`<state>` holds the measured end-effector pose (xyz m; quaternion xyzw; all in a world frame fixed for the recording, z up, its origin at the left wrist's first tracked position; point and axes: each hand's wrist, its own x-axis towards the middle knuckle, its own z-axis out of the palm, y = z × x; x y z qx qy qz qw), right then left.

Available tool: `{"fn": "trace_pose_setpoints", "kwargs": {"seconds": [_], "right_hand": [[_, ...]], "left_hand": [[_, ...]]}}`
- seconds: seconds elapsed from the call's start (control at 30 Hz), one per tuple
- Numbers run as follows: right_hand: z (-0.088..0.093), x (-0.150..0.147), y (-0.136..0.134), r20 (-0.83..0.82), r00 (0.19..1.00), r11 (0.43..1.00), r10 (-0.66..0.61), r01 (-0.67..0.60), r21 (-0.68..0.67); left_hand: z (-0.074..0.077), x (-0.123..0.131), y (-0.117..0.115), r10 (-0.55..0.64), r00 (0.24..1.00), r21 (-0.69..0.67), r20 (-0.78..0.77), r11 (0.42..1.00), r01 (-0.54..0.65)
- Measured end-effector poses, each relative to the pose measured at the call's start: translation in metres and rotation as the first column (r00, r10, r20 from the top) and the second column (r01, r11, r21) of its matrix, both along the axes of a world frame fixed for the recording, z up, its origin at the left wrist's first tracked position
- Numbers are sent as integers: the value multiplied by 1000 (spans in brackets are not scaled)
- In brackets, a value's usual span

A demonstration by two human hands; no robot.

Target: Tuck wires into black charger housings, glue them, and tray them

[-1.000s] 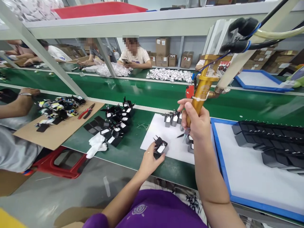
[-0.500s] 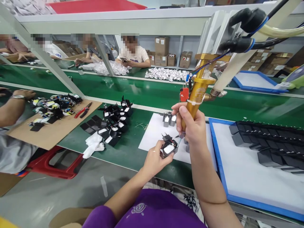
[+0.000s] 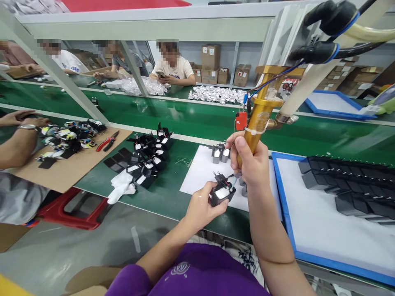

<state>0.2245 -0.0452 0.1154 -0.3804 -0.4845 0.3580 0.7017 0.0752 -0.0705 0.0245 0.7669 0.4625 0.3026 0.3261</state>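
Observation:
My left hand [image 3: 200, 207] grips a small black plug housing [image 3: 222, 192] with a white insert and metal prongs, held above the front edge of a white sheet [image 3: 200, 172]. My right hand [image 3: 249, 162] is wrapped round a gold dispensing tool [image 3: 259, 119] that hangs from hoses at the upper right. The tool's tip [image 3: 233, 181] touches the top of the housing. Two like housings [image 3: 220, 153] stand on the white sheet behind my hands.
A pile of black housings [image 3: 151, 154] and a white cloth [image 3: 121, 187] lie left on the green belt [image 3: 185, 119]. A blue-rimmed tray [image 3: 279, 189] at right holds rows of black parts [image 3: 348, 181]. A neighbour's arm [image 3: 18, 139], red pliers [image 3: 106, 143] and cardboard [image 3: 70, 172] sit far left. People work across the belt.
My left hand lifted the housing off the sheet and brought it right, up to the tool's tip. My right hand moved the tool slightly down onto it.

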Motion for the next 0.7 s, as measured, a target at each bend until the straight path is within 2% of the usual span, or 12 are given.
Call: {"fn": "trace_pose_setpoints", "kwargs": {"seconds": [0.27,0.43,0.7], "right_hand": [[1,-4,0,-42,999,999,-4,6,43],[2,-6,-1,-23,999,999,-28,28,26],[1,-5,-1,-49,999,999,18,-16,41]], "left_hand": [[-11,14,2,-9,1000,-48,28,999,10],[-14,28,-2,-44,996,-12,76,999,45],[-15,38,-1,2,986,40,167,999,-9]]}}
